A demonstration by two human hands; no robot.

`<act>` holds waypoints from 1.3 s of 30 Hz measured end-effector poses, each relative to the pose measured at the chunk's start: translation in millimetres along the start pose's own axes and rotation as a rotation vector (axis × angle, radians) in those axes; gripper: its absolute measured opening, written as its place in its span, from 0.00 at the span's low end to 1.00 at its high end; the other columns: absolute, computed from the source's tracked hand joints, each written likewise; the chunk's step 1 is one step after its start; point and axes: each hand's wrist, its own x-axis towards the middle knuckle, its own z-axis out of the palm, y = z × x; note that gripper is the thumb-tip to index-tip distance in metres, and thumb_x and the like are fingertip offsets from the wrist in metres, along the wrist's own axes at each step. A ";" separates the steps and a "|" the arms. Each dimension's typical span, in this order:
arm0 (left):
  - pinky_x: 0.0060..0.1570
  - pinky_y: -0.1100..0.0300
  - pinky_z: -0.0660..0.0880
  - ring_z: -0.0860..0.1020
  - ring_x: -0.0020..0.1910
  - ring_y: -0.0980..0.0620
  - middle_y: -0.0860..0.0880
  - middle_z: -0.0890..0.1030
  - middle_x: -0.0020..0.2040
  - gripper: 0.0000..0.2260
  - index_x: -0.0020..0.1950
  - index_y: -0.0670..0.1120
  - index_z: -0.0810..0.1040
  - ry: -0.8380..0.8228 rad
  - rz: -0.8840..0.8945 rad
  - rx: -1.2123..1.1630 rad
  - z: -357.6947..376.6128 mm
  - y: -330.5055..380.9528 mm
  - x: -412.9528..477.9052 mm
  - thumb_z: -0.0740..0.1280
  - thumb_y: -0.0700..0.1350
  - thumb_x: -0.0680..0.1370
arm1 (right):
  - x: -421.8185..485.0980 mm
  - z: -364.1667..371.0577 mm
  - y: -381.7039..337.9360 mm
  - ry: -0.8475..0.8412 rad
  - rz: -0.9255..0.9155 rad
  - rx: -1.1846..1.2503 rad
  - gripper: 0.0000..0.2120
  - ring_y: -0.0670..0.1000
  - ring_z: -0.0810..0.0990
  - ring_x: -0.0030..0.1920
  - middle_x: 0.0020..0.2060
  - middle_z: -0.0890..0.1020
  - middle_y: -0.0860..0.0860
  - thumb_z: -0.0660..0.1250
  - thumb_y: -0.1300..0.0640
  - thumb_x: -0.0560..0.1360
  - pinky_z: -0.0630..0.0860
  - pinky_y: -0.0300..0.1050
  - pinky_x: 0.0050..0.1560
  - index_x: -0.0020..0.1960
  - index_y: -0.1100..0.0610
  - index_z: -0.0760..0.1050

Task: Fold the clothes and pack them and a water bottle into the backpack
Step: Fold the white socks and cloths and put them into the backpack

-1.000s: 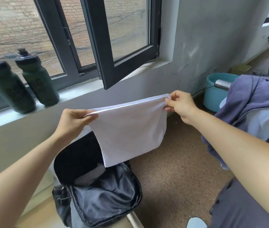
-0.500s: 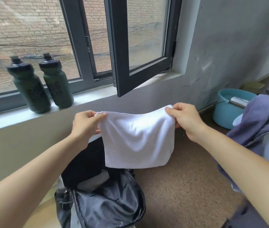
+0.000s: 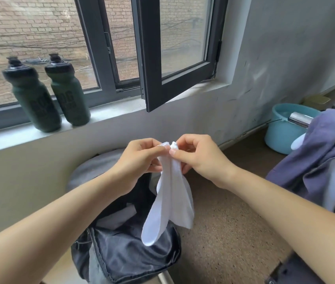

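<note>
A white garment (image 3: 170, 203) hangs folded in half lengthwise above the open dark backpack (image 3: 129, 261). My left hand (image 3: 140, 160) and my right hand (image 3: 197, 158) meet at its top and each pinches an upper corner there. The backpack stands below the window with its mouth open, and light cloth shows inside it. Two dark green water bottles (image 3: 31, 97) (image 3: 68, 91) stand upright on the windowsill at the left.
An open window sash (image 3: 162, 58) juts into the room above my hands. A pile of purple and white clothes (image 3: 326, 160) lies at the right. Behind it stands a light blue bucket (image 3: 281, 134). The floor is brown speckled.
My hands have come together, bringing the two top corners of the white garment side by side, so the spread cloth now hangs doubled and narrow. The view has shifted.
</note>
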 end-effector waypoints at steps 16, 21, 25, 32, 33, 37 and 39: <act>0.50 0.50 0.80 0.84 0.44 0.46 0.41 0.86 0.44 0.10 0.48 0.42 0.85 -0.053 0.153 0.035 2.7 6.0 -7.8 0.72 0.49 0.75 | 2.5 -12.0 -8.5 -0.165 -0.008 -0.064 0.13 0.53 0.85 0.34 0.43 0.85 0.56 0.67 0.66 0.78 0.82 0.46 0.34 0.62 0.59 0.78; 0.54 0.43 0.81 0.83 0.46 0.49 0.42 0.86 0.47 0.15 0.55 0.47 0.80 -0.073 0.134 0.110 6.4 -8.0 -8.8 0.75 0.49 0.70 | 7.1 -19.3 -2.4 -0.020 0.019 -0.041 0.06 0.53 0.82 0.29 0.35 0.83 0.59 0.70 0.63 0.79 0.80 0.45 0.30 0.52 0.67 0.80; 0.41 0.54 0.78 0.81 0.38 0.53 0.52 0.85 0.41 0.11 0.50 0.50 0.80 -0.051 0.160 0.326 14.9 -34.2 -4.5 0.73 0.44 0.68 | 8.0 -29.5 -2.0 0.038 0.002 -0.039 0.05 0.53 0.81 0.28 0.33 0.83 0.56 0.70 0.62 0.78 0.76 0.43 0.28 0.50 0.64 0.80; 0.42 0.53 0.77 0.78 0.41 0.51 0.54 0.80 0.41 0.08 0.43 0.53 0.76 0.045 0.057 0.576 18.2 -66.6 15.2 0.63 0.47 0.65 | 10.8 -43.6 -4.2 0.168 -0.060 0.004 0.04 0.53 0.80 0.27 0.30 0.82 0.55 0.70 0.61 0.79 0.74 0.41 0.26 0.46 0.61 0.80; 0.41 0.54 0.75 0.77 0.40 0.51 0.53 0.79 0.40 0.08 0.42 0.53 0.75 0.051 0.025 0.591 16.7 -71.4 18.8 0.62 0.46 0.64 | 11.5 -45.9 -3.3 0.188 -0.066 0.001 0.04 0.53 0.81 0.27 0.31 0.82 0.55 0.70 0.61 0.79 0.74 0.41 0.27 0.46 0.60 0.80; 0.39 0.55 0.70 0.73 0.37 0.50 0.52 0.77 0.36 0.09 0.40 0.45 0.78 -0.058 -0.084 0.632 7.9 -96.2 27.8 0.62 0.43 0.63 | 14.5 -58.2 3.1 0.269 -0.057 0.002 0.03 0.52 0.82 0.29 0.33 0.82 0.56 0.70 0.62 0.79 0.77 0.42 0.30 0.47 0.60 0.80; 0.37 0.57 0.69 0.72 0.35 0.52 0.52 0.77 0.34 0.04 0.39 0.45 0.80 -0.067 -0.150 0.660 3.7 -105.7 26.7 0.67 0.39 0.66 | 16.1 -66.1 7.4 0.300 -0.054 -0.003 0.03 0.51 0.83 0.32 0.35 0.83 0.54 0.69 0.61 0.80 0.79 0.43 0.33 0.47 0.58 0.80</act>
